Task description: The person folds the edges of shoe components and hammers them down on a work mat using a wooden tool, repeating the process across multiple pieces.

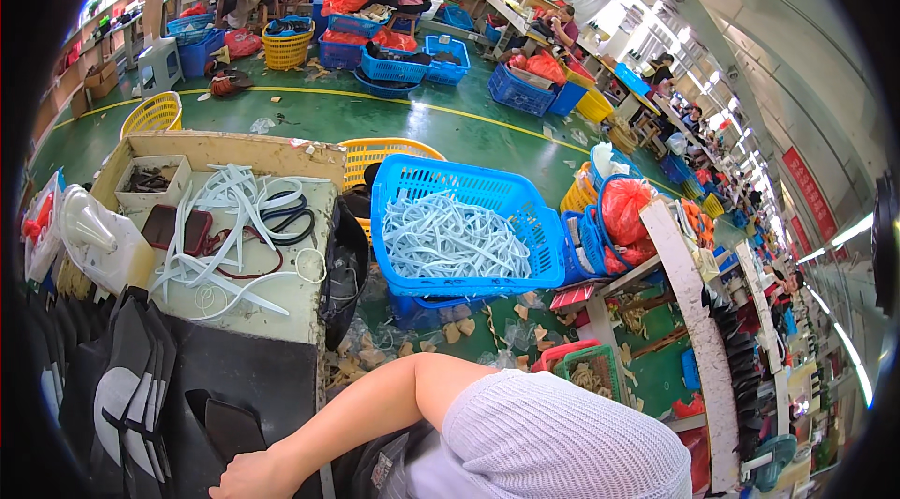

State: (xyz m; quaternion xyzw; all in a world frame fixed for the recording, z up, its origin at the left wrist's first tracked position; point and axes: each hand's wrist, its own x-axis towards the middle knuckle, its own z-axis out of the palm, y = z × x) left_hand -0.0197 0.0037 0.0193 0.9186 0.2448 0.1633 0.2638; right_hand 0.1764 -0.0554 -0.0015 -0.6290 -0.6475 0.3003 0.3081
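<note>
My right hand (247, 478) rests low on the black work surface (267, 363), its fingers cut off by the lower edge of the picture. Just beyond it lies a black, curved piece of material (230, 426), folded or layered, with a pocket-like opening. To the left, a fanned stack of black cut pieces with pale grey patches (136, 391) overlaps on the same surface. What my right hand holds, if anything, is hidden. My left hand is out of the picture.
Behind the black surface, a bench top holds white strips (239, 208), dark-handled scissors (289, 218), a phone (178, 229) and a small box (153, 178). A blue basket (539, 208) of pale strips stands right of it. Scraps litter the green floor; several people sit at far benches.
</note>
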